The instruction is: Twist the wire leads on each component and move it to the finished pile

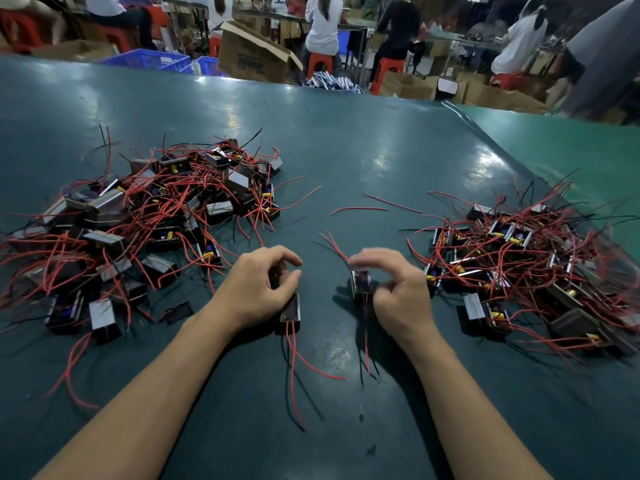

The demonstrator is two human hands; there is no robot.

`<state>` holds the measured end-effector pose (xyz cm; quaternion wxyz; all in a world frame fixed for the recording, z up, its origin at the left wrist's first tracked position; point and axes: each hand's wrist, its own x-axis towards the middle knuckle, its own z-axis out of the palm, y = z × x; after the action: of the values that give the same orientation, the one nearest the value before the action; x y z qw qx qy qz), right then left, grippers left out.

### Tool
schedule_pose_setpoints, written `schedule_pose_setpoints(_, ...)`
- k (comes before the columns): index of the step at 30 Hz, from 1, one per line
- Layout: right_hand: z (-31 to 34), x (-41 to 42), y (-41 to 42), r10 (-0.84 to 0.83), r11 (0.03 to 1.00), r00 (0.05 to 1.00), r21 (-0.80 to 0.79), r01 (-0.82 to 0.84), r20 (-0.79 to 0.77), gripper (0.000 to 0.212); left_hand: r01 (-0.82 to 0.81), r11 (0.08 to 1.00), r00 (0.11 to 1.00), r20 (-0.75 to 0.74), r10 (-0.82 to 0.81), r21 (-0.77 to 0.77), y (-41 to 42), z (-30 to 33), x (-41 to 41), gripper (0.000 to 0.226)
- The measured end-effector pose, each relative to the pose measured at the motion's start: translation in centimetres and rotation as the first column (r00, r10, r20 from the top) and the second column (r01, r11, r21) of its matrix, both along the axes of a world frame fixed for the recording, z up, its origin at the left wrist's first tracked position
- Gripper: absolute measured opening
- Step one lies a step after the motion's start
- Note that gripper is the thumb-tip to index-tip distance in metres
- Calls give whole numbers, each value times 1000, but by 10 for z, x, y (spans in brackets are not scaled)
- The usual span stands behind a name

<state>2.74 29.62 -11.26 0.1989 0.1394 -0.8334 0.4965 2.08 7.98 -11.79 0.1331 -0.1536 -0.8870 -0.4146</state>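
My left hand [263,285] grips a small dark box-shaped component [290,309] resting on the green table [346,150]; its red and black leads [294,362] trail toward me. My right hand [394,292], blurred, pinches the leads of a second component [361,283] standing on the table, with red wires [332,244] sticking out beyond the fingertips. A big heap of the same components with red leads [145,216] lies to the left. Another heap [519,265] lies to the right.
Loose red wires [360,209] lie on the table between the heaps. Beyond the far table edge are cardboard boxes [252,53], blue crates [149,60], red stools and several seated people with their backs to me.
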Motion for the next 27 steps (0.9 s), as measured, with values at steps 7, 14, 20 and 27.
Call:
schedule_pose_setpoints(7,-5,13,18,186,864,982,470,-179,33,22,-53,994,997,62,47,95,1,-2,-4,18)
schedule_pose_setpoints(14,9,-2,-8,-68,841,991,527,120,-116,18,-63,856,980,196,-45,512,-3,6,-8,36)
schedule_pose_setpoints(20,18,-34,-28,-79,808,959,581,-98,272,11,-101,775,974,221,-51,623,-1,10,-7,44)
schedule_pose_setpoints(27,2,-36,-37,184,981,878,-142,-134,442,26,-128,786,962,268,-49,605,-2,5,-14,36)
